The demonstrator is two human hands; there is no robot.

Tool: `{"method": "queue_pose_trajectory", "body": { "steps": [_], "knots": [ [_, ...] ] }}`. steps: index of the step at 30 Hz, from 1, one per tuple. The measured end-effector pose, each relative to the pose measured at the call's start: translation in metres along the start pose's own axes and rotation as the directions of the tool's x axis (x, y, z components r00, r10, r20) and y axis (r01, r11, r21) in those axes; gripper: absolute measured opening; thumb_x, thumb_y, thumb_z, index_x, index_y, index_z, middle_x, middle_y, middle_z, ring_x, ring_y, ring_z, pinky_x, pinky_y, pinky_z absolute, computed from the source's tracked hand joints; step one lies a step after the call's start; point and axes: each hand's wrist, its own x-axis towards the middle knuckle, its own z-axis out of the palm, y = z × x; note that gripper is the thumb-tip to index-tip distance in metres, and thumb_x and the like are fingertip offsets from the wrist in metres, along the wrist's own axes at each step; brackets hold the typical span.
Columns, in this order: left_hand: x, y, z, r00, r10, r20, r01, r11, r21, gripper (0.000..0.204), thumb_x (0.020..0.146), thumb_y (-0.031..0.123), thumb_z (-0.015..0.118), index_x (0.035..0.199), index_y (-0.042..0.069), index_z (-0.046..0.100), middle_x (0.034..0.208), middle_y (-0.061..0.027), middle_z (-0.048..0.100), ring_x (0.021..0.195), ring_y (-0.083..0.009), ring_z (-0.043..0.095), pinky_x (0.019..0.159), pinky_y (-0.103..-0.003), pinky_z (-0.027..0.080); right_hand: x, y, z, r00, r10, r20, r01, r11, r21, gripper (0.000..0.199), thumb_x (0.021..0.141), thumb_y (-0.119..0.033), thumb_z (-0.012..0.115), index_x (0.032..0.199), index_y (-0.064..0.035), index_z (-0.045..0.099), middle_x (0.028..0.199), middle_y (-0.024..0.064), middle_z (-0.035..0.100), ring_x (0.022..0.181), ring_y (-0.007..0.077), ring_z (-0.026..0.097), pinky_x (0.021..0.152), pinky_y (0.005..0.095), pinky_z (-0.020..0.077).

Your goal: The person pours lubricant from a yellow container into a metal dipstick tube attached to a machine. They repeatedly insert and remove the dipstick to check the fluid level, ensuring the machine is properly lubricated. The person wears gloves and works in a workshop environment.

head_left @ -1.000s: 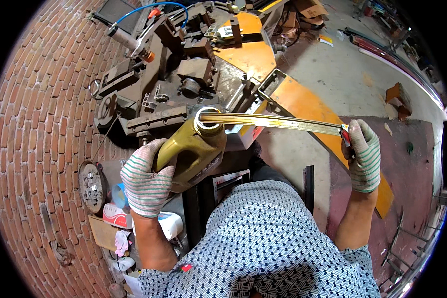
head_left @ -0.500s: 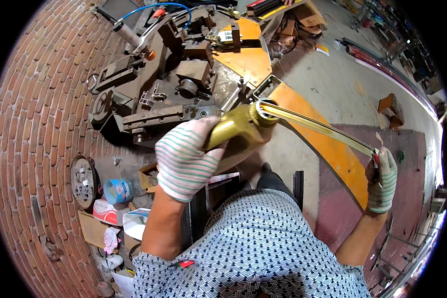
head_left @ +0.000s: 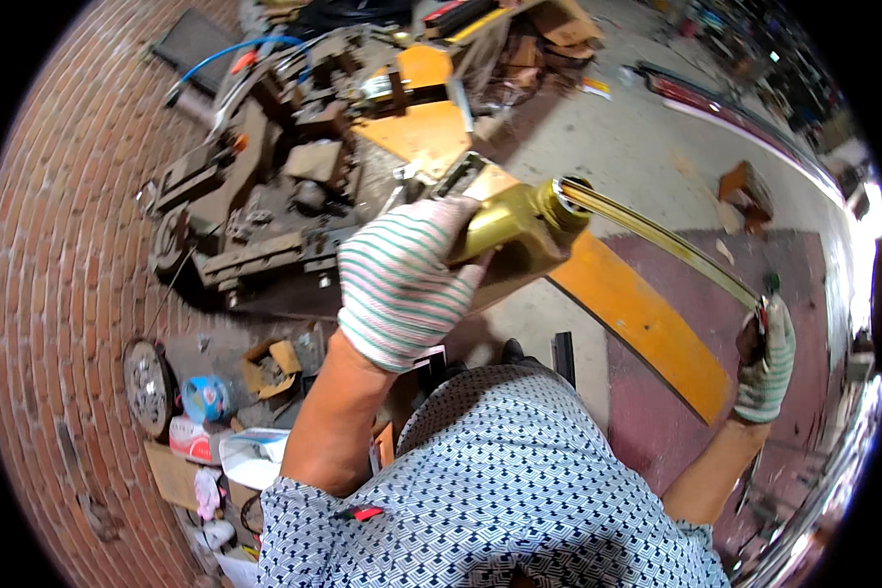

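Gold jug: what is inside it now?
In the mouth of the gold jug, one end of a long slim strip shows; the right hand holds the other end. The opaque sides hide any contents and how far the strip reaches.

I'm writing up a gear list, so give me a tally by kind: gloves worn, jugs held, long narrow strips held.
Striped gloves: 2
Gold-coloured jug: 1
Long narrow strip: 1
Total: 4

Red brick wall (head_left: 59, 294) rising at left, blue hose (head_left: 230, 51) arching over metal machinery (head_left: 316, 162), orange panel (head_left: 647, 333) stretching over maroon flooring (head_left: 794, 269)
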Motion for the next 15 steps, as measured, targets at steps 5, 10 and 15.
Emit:
{"method": "queue_pose_trajectory", "body": {
  "steps": [5,10,15],
  "knots": [
    [0.028,0.027,0.025,0.999,0.02,-0.026,-0.02,1.0,-0.014,0.029,0.081,0.008,0.082,0.108,0.003,0.073,0.091,-0.0149,0.073,0.08,-0.0281,0.073,0.075,-0.033,0.058,0.008,-0.018,-0.019,0.999,0.033,-0.019,-0.032,0.999,0.032,0.023,0.1,-0.035,0.066,0.095,-0.0124,0.066,0.074,-0.0069,0.054,0.059,0.0027,0.045,0.053,0.0195,0.0321],
    [0.048,0.039,0.055,0.997,0.073,0.02,-0.072,0.997,-0.007,0.035,0.077,0.014,0.083,0.109,0.009,0.071,0.088,-0.0129,0.071,0.079,-0.0334,0.07,0.071,-0.041,0.057,0.024,-0.006,-0.052,0.996,0.047,-0.074,-0.046,0.999,0.005,0.027,0.099,-0.038,0.066,0.095,-0.0122,0.066,0.073,-0.0067,0.054,0.058,0.0018,0.043,0.052,0.0197,0.0303],
    [0.059,0.05,0.082,0.996,0.075,0.039,-0.073,0.997,-0.035,0.032,0.078,0.012,0.084,0.108,0.008,0.072,0.09,-0.014,0.073,0.078,-0.0327,0.072,0.07,-0.038,0.057,0.03,0.006,-0.063,0.979,0.063,-0.196,-0.063,0.998,0.007,0.027,0.099,-0.039,0.066,0.094,-0.0129,0.065,0.071,-0.0073,0.051,0.055,0.0018,0.04,0.05,0.0198,0.0281]
  ]
}}
